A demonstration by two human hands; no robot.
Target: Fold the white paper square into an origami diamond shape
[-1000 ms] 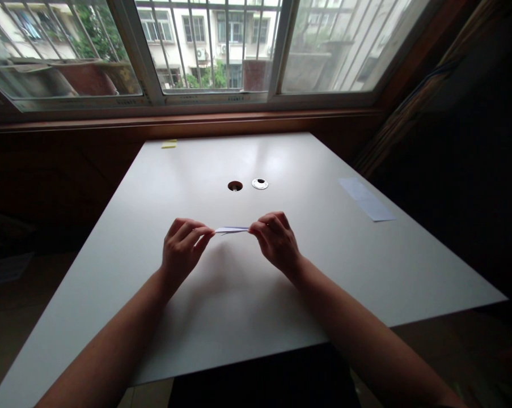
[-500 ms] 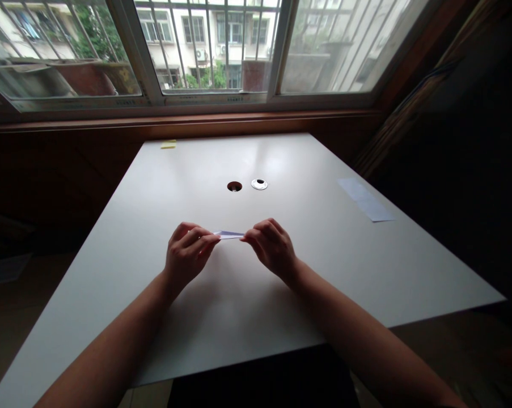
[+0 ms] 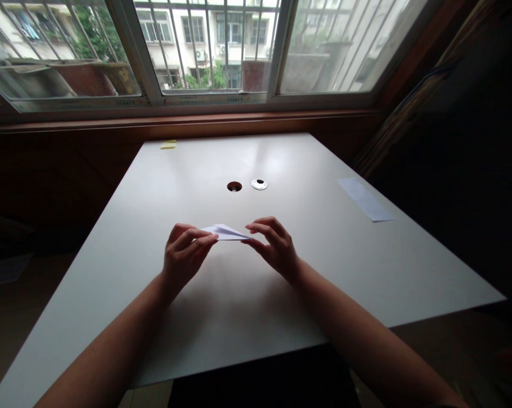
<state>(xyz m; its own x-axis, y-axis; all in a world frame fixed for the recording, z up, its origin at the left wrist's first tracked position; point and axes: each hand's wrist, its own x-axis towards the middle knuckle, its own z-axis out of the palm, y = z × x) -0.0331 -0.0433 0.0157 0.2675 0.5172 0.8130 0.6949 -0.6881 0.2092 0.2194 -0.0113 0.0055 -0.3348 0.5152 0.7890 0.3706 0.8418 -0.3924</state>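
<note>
Clearly, the left hand [image 3: 185, 249] pinches the left end of the folded paper [image 3: 232, 234] over the table [image 3: 256, 306]. The right hand [image 3: 276, 246] is half open, thumb by the pointed end, fingers raised clear. The paper should feel almost weightless, easily creased, stiffer along its folds than at the loose flap, so the folded edge seems the safest hold. Farther off, a round cap [image 3: 258, 187] lies just beside a hole [image 3: 234, 187].
</note>
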